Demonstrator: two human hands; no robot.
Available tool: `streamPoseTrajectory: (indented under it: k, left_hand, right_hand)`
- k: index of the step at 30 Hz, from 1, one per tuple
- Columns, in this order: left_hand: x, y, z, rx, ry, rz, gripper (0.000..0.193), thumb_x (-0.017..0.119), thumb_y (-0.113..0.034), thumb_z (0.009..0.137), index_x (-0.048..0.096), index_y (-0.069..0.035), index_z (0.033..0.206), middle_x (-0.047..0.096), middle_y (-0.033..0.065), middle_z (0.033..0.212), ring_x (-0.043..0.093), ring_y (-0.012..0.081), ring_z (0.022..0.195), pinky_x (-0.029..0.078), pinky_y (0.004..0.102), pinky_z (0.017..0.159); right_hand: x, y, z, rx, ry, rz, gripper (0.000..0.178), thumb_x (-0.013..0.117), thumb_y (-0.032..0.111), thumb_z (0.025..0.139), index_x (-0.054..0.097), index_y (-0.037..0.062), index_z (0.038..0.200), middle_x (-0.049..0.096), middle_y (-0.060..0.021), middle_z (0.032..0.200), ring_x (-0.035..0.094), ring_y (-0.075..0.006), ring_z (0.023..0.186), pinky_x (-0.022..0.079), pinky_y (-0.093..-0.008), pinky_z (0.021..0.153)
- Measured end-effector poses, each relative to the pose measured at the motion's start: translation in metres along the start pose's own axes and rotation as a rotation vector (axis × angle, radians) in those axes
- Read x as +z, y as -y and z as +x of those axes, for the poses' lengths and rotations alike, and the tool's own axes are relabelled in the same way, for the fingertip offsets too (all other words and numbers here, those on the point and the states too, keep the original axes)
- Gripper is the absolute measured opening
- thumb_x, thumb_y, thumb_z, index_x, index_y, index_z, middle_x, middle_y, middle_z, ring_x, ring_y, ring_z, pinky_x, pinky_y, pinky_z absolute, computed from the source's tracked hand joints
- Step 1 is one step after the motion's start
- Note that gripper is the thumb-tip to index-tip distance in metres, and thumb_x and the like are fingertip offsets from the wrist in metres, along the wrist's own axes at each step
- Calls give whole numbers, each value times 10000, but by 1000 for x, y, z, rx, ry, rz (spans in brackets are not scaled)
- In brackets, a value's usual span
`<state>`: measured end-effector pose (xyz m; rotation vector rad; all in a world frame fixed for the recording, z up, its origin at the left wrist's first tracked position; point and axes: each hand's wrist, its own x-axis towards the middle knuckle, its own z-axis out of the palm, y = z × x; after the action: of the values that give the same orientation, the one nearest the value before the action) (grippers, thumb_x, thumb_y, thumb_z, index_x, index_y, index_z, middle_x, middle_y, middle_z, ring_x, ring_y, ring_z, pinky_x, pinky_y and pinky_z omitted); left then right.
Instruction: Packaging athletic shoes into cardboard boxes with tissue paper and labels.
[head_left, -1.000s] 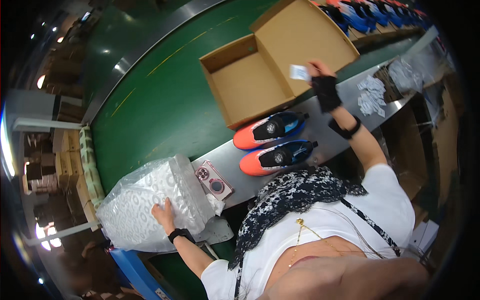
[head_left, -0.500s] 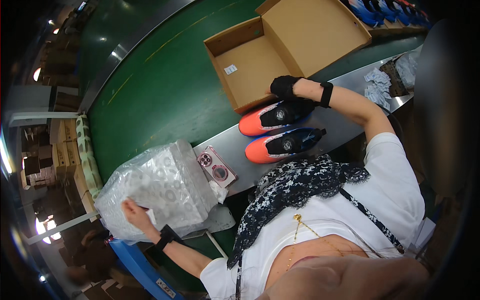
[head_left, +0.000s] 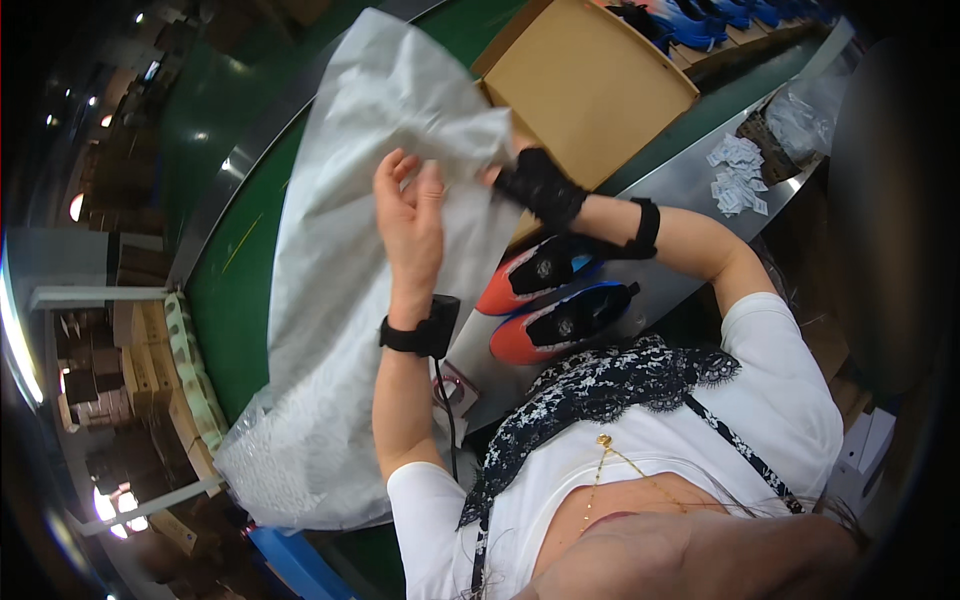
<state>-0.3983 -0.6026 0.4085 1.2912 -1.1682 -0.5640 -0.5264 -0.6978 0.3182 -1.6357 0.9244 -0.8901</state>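
Observation:
A large sheet of white wrapping paper (head_left: 340, 220) spreads up from the plastic bag (head_left: 290, 480) at lower left and across part of the open brown shoe box (head_left: 600, 80). My right hand (head_left: 540, 190), in a black fingerless glove, pinches the sheet's right edge. Over the middle of the sheet is my left hand (head_left: 410, 230), with its fingers bent and apart and nothing visible between them. Below my right wrist, two sports shoes (head_left: 530, 335) in orange, black and blue lie side by side on the metal ledge.
A phone (head_left: 455, 385) lies partly hidden behind my left forearm. Small white packets (head_left: 738, 175) are heaped on the ledge at right, beside a box with clear plastic (head_left: 810, 120). More blue shoes (head_left: 690, 20) line the far right. The worktop (head_left: 225, 260) is green.
A white sheet has come off the bagged stack and now covers the box's near part. My left hand has moved up and right from the bag; my right hand has gone from box to sheet.

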Motion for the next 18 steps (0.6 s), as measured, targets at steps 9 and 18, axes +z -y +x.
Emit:
streamPoseTrajectory:
  k: [9, 18]
  left_hand:
    - [-8, 63, -17, 292, 277, 1273, 543, 558, -409, 753, 444, -99, 1185, 293, 200, 1290, 244, 386, 1205, 122, 659, 885]
    - [-55, 86, -39, -137, 471, 1167, 955, 728, -453, 530, 264, -119, 1295, 306, 210, 1256, 204, 367, 1220, 150, 669, 869]
  right_hand:
    - [-214, 1, 57, -275, -1094, -348, 512, 666, 250, 664, 469, -33, 1043, 573, -125, 943, 544, -210, 823, 432, -319, 729]
    - [-285, -10, 43, -308, -1368, 8, 638, 720, 266, 591, 437, -83, 1044, 551, -160, 988, 542, -243, 860, 427, -330, 760]
